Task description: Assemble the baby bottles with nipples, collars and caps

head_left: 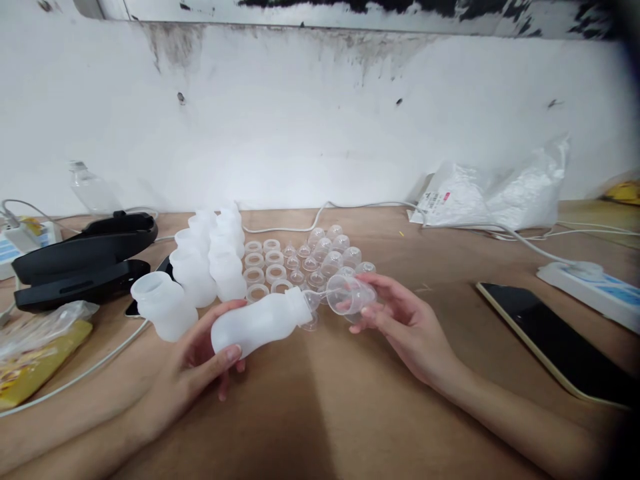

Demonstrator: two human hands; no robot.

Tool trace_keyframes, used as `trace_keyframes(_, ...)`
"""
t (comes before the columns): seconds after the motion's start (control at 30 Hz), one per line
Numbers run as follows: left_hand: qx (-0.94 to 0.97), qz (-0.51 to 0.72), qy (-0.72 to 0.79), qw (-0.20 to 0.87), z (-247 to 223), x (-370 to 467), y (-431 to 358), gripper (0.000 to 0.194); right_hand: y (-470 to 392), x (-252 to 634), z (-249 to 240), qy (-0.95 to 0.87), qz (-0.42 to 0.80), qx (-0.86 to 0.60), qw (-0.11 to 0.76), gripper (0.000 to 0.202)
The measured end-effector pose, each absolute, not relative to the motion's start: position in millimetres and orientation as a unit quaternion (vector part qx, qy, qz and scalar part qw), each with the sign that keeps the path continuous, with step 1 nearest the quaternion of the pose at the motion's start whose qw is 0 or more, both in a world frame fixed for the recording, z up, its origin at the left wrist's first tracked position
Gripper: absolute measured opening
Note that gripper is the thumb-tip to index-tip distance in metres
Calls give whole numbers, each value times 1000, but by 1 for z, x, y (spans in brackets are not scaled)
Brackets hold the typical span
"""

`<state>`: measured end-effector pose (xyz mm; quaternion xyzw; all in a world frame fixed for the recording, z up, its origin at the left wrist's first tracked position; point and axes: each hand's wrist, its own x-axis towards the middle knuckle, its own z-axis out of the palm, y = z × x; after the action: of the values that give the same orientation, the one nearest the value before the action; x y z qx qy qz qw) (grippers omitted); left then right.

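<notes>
My left hand [210,353] is wrapped round a white baby bottle [257,323], tilted so its top points right. A collar ring [299,307] and a clear nipple [313,300] sit on the bottle's mouth. Between the fingers of my right hand [395,313] is a clear dome cap [345,295], its open end facing the nipple. Cap and nipple are close together; whether they touch I cannot tell. Behind them are rows of white collar rings [254,260], clear nipples [296,277] and clear caps [336,243]. Several open white bottles [193,273] stand to the left.
A single open bottle [163,303] stands near my left wrist. A black case [85,250] and a yellow packet [45,353] lie at left. On the right are a phone [545,340], a power strip [595,287] and a plastic bag [495,193]. A white cable [320,213] runs along the wall.
</notes>
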<state>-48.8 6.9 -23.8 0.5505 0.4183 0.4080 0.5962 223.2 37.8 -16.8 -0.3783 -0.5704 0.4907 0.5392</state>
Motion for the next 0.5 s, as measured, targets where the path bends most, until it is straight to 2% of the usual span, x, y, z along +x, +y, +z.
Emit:
trace_keyframes(0.17, 568, 375, 445, 582, -20, -48, 3, 59, 32, 219, -18, -637, 462, -372, 493, 32)
trace_keyframes(0.3, 567, 359, 456, 584, -20, -47, 2, 59, 29, 218, -20, -670, 431, -343, 497, 32)
trace_keyframes(0.5, 570, 350, 463, 582, -18, -46, 4, 57, 28, 217, -20, -663, 452, -349, 484, 35)
